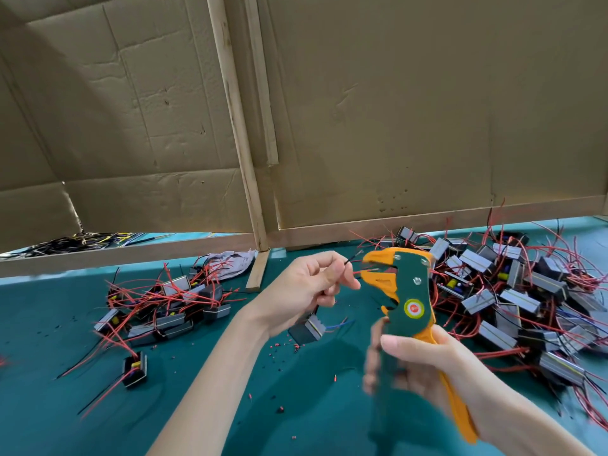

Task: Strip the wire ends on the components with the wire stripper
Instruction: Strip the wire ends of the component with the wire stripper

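Left grip (306, 284), fingers curled, pinches a wire (348, 260) pointing toward 2 o'clock. Right grip (424, 370), at 5 o'clock of it, clasps the stripper (411, 291); its fingers are blurred.

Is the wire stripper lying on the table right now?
No, the right hand grips the wire stripper in the air, above the table.

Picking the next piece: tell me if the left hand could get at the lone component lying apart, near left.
Probably not yet. Nothing lies across the way to the lone component, but the left hand pinches a wire at the wire stripper, with another component just below it.
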Demonstrator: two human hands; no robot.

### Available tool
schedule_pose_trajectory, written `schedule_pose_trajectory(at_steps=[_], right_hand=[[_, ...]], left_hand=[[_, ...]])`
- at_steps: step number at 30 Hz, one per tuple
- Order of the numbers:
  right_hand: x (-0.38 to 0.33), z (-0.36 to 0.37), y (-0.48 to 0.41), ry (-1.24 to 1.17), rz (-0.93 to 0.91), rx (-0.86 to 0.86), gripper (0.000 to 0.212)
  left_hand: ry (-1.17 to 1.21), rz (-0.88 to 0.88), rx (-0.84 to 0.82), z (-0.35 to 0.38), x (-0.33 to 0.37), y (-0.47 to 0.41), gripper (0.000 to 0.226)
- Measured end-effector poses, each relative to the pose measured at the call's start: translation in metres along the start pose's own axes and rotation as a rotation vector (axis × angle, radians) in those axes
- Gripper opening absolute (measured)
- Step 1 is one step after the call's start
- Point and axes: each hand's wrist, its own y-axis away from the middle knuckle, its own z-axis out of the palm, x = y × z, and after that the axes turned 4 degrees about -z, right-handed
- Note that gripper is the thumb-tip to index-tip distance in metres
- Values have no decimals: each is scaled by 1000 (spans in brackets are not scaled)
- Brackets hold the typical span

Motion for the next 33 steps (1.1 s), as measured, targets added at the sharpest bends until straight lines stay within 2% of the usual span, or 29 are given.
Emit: schedule_pose_trajectory(at_steps=[2,6,9,14,18,33], right_hand=[[-1,-1,-4,-89,-2,-27,28],[-3,-4,-5,-116,-12,-32,29],[-6,-5,-3,-124,-8,-51,30],[-6,-5,-2,-95,-7,-97,29],[-6,-5,-1,-75,-16,-116,27],[-7,-3,0,-10,-9,-110,23]], left_hand=[[-25,43,43,-2,1,0,25],[-42,120,142,-10,7,3,22],[-132,115,194,-11,12,6,16],[-208,89,198,-6,16,6,3],[-226,70,181,-3,17,6,12],[-291,47,142,0,26,12,15]])
